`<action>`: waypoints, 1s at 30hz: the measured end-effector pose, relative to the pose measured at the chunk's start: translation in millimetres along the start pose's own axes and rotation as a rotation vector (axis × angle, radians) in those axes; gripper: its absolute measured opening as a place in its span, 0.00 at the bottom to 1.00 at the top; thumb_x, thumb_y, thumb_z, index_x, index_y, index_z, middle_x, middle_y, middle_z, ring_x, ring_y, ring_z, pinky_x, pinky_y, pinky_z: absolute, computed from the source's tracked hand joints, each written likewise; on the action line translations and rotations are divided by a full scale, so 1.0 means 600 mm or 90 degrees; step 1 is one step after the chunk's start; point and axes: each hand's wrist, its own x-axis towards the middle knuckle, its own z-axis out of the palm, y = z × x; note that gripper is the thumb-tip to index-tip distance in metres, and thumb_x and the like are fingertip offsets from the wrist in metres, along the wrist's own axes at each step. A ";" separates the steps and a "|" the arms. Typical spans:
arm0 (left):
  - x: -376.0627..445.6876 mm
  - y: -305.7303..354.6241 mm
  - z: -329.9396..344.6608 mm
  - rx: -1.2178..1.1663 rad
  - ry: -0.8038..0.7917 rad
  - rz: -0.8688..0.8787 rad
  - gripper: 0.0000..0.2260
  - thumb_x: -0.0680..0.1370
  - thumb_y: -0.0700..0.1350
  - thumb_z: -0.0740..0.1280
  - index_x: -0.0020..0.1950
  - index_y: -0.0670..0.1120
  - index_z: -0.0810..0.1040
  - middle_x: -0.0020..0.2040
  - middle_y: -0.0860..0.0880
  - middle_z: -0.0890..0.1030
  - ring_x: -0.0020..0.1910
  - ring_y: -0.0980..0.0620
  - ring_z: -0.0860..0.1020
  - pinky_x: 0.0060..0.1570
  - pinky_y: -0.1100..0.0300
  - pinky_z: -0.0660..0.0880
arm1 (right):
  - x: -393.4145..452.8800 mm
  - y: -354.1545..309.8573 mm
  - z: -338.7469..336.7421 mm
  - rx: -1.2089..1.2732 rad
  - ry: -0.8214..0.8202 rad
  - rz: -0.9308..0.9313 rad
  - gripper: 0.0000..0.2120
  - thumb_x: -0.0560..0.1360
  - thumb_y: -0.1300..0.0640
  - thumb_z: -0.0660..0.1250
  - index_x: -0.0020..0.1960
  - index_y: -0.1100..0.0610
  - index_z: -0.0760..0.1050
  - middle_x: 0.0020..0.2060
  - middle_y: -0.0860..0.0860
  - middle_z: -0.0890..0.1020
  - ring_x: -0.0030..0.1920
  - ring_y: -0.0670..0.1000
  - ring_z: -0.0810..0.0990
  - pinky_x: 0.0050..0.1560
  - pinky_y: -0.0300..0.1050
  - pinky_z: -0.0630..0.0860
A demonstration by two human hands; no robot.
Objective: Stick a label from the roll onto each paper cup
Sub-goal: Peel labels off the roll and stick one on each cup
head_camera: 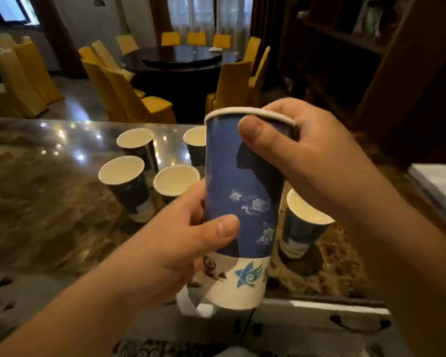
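One blue paper cup (pixel 242 202) held upright mid-air, near centre, above near edge of marble counter (pixel 36 202). Right hand (pixel 307 161) clamped on rim, thumb pressed on cup's upper wall. Left hand (pixel 170 243) gripping lower wall, thumb across front. White strip (pixel 191 304) curling below left hand, by cup base; can't tell if label roll. Five more cups on counter: four far left (pixel 150 163), one right (pixel 301 222). Yellow chairs (pixel 129 94) around dark round table (pixel 178 60) far behind.

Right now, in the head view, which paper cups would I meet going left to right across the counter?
Front-left cup → back-left cup → middle cup → back cup → the tall blue cup held up in both hands → right-hand cup.
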 end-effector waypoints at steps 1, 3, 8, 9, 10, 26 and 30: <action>-0.018 -0.018 -0.004 -0.004 0.038 0.000 0.24 0.65 0.52 0.79 0.60 0.51 0.81 0.55 0.46 0.85 0.53 0.47 0.84 0.48 0.58 0.80 | -0.008 0.007 0.019 -0.039 -0.003 -0.009 0.30 0.63 0.25 0.56 0.49 0.48 0.77 0.41 0.45 0.83 0.42 0.42 0.81 0.39 0.44 0.79; -0.050 -0.049 -0.016 -0.035 0.112 0.003 0.24 0.63 0.52 0.80 0.57 0.48 0.82 0.51 0.45 0.86 0.49 0.48 0.85 0.45 0.57 0.80 | -0.024 0.018 0.050 -0.067 -0.018 -0.012 0.31 0.66 0.26 0.51 0.54 0.45 0.76 0.46 0.42 0.82 0.45 0.41 0.79 0.40 0.41 0.77; -0.130 -0.094 -0.064 -0.135 0.277 0.037 0.26 0.55 0.54 0.83 0.49 0.44 0.85 0.44 0.42 0.86 0.40 0.47 0.85 0.38 0.54 0.82 | -0.094 0.057 0.087 0.019 -0.003 -0.071 0.16 0.74 0.38 0.58 0.56 0.43 0.75 0.44 0.39 0.81 0.44 0.41 0.80 0.39 0.35 0.76; -0.142 -0.105 -0.075 -0.153 0.299 0.037 0.27 0.54 0.53 0.84 0.48 0.44 0.86 0.43 0.43 0.86 0.39 0.47 0.85 0.37 0.54 0.82 | -0.114 0.069 0.096 0.025 -0.021 -0.071 0.11 0.75 0.41 0.60 0.52 0.43 0.76 0.42 0.40 0.81 0.43 0.42 0.80 0.38 0.35 0.76; -0.152 -0.116 -0.087 -0.168 0.326 0.026 0.28 0.53 0.53 0.85 0.48 0.44 0.86 0.43 0.42 0.86 0.39 0.47 0.85 0.37 0.54 0.82 | -0.133 0.085 0.108 0.015 -0.053 -0.057 0.09 0.74 0.43 0.62 0.50 0.44 0.77 0.41 0.40 0.81 0.42 0.42 0.80 0.38 0.35 0.76; -0.121 -0.202 -0.221 0.183 0.591 0.048 0.30 0.66 0.35 0.76 0.64 0.49 0.70 0.58 0.53 0.79 0.54 0.59 0.80 0.46 0.70 0.78 | -0.184 0.207 0.236 -0.267 -0.220 0.019 0.13 0.76 0.49 0.67 0.59 0.49 0.77 0.52 0.43 0.81 0.49 0.43 0.78 0.47 0.37 0.76; -0.095 -0.207 -0.241 0.236 0.565 0.053 0.36 0.66 0.27 0.76 0.66 0.51 0.68 0.60 0.57 0.77 0.59 0.61 0.76 0.49 0.70 0.77 | -0.179 0.213 0.243 -0.294 -0.215 0.035 0.14 0.75 0.50 0.68 0.60 0.49 0.77 0.54 0.43 0.80 0.51 0.43 0.78 0.47 0.34 0.75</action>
